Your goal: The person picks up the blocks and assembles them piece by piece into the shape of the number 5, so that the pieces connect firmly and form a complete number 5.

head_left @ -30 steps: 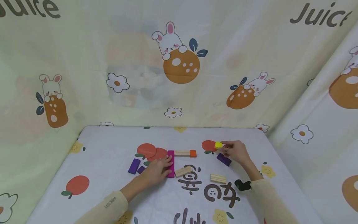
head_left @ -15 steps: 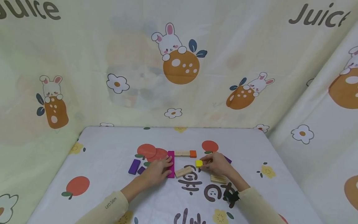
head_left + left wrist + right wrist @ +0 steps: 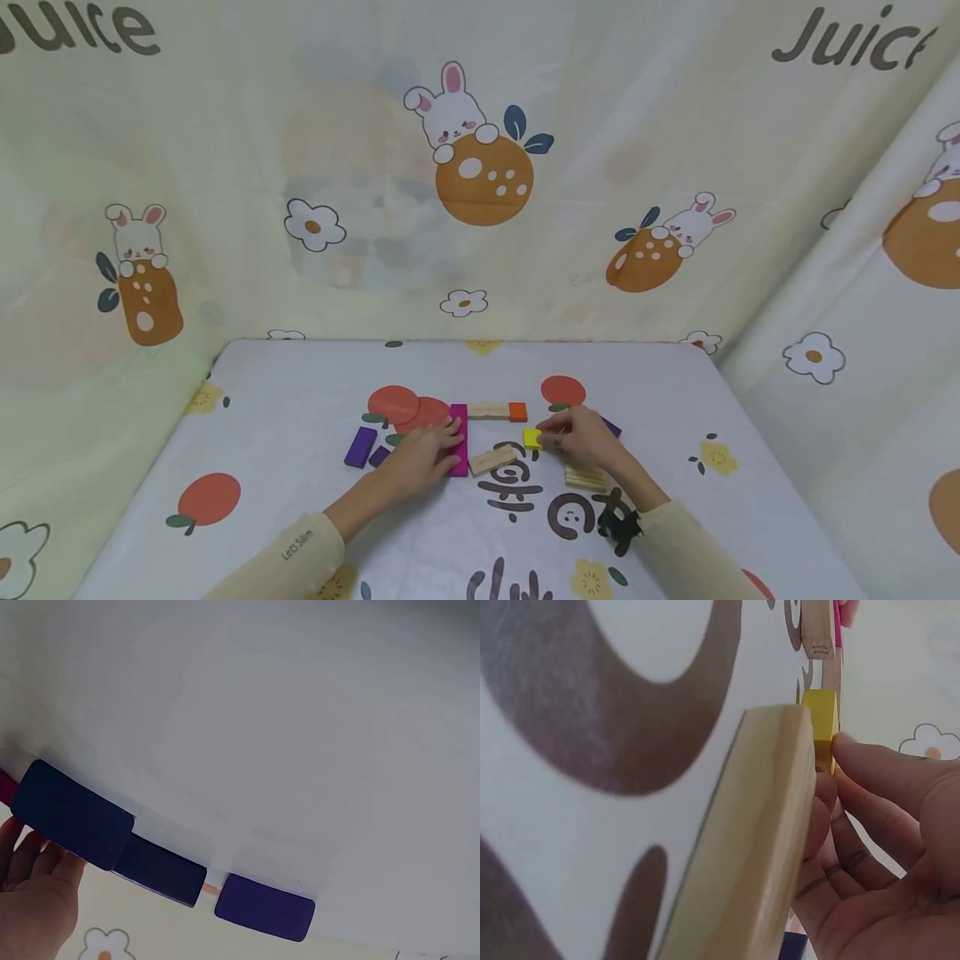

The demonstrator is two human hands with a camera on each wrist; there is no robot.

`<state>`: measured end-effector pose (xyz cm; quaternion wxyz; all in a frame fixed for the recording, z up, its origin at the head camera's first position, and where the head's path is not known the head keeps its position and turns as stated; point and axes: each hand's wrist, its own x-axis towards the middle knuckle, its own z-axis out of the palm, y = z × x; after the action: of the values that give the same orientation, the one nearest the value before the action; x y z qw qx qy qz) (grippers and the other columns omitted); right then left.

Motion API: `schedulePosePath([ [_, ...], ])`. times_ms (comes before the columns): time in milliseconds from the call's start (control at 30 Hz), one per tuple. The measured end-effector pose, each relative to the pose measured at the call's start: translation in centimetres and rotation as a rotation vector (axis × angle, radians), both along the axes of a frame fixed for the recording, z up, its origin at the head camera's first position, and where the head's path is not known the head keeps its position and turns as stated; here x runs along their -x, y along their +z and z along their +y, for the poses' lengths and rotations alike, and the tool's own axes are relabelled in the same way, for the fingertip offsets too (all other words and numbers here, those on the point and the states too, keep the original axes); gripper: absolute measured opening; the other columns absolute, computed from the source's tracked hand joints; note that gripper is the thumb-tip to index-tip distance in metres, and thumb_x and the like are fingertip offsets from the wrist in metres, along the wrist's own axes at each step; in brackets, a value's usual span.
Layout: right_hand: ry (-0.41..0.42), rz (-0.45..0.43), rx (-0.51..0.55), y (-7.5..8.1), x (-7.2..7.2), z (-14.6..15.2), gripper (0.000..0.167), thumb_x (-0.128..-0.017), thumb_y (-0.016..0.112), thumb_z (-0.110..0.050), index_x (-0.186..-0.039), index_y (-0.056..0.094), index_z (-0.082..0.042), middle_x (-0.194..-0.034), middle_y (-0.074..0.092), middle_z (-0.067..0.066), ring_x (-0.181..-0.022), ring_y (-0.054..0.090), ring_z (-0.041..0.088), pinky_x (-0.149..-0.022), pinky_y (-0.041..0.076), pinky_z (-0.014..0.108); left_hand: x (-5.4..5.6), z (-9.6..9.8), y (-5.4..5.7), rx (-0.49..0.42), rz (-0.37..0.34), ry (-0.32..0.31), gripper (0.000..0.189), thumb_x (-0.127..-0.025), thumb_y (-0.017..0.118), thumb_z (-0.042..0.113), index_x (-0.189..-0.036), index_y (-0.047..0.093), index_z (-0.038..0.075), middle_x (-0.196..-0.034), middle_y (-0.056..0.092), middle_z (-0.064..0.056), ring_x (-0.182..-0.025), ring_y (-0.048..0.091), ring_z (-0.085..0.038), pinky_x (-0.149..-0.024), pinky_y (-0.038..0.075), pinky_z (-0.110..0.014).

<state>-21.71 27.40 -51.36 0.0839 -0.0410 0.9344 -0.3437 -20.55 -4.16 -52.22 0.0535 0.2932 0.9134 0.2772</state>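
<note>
My right hand (image 3: 581, 437) pinches a small yellow block (image 3: 532, 438) between thumb and fingers, low over the cloth. In the right wrist view the yellow block (image 3: 821, 724) shows beyond a long plain wooden piece close to the camera. My left hand (image 3: 416, 458) rests its fingertips on a long magenta block (image 3: 459, 442) lying lengthwise away from me. From that block's far end a plain wooden block (image 3: 488, 411) runs right, with an orange block (image 3: 517, 412) at its end. Another plain wooden block (image 3: 492, 460) lies at a slant near its near end.
Purple blocks (image 3: 361, 447) lie left of my left hand; dark blocks (image 3: 71, 814) also show in the left wrist view. One more purple block (image 3: 611, 427) is partly hidden behind my right hand. Ridged wooden pieces (image 3: 585, 479) lie beneath my right wrist on the printed cloth (image 3: 300, 400).
My right hand has brought the yellow block leftward and nearer from the far right, then slightly lower beside the orange block. My left hand stays on the magenta block.
</note>
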Motion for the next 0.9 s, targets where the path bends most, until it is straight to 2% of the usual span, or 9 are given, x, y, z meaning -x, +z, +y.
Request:
schedulePosePath([
  [200,0.049,-0.009,0.026,-0.4,-0.3,-0.1,0.018,-0.092,0.083,-0.016,-0.109,0.084,-0.012,-0.094,0.079,-0.002,-0.078,0.057,0.013,-0.065,0.046,0.022,-0.2,0.0,0.0,0.013,-0.014,0.007,0.045,-0.101,0.072,0.019,-0.142,0.065,0.004,-0.16,0.054,-0.013,-0.156,0.043,-0.035,-0.123,0.04,-0.058],
  [400,0.045,0.0,0.031,-0.4,-0.4,-0.3,0.017,-0.091,0.083,-0.014,-0.108,0.084,-0.011,-0.09,0.077,-0.002,-0.078,0.057,0.013,-0.064,0.047,0.022,-0.3,0.0,-0.1,0.009,-0.014,0.008,0.044,-0.101,0.072,0.019,-0.142,0.065,0.004,-0.16,0.053,-0.013,-0.156,0.043,-0.035,-0.124,0.039,-0.058],
  [667,0.025,-0.035,0.037,-0.2,-0.4,-0.9,0.015,-0.09,0.084,-0.016,-0.106,0.084,-0.014,-0.088,0.075,-0.004,-0.079,0.058,0.014,-0.067,0.048,0.023,-0.2,0.0,0.0,0.001,0.003,0.005,0.043,-0.101,0.072,0.019,-0.141,0.066,0.004,-0.159,0.055,-0.013,-0.155,0.044,-0.035,-0.123,0.04,-0.059],
  [900,0.058,-0.027,0.031,0.1,-0.4,-1.1,0.014,-0.09,0.085,-0.017,-0.104,0.084,-0.014,-0.092,0.078,-0.003,-0.081,0.059,0.013,-0.07,0.049,0.024,-0.2,0.1,0.1,-0.005,-0.005,0.007,0.044,-0.101,0.073,0.018,-0.142,0.066,0.004,-0.159,0.054,-0.013,-0.156,0.043,-0.036,-0.123,0.039,-0.06],
])
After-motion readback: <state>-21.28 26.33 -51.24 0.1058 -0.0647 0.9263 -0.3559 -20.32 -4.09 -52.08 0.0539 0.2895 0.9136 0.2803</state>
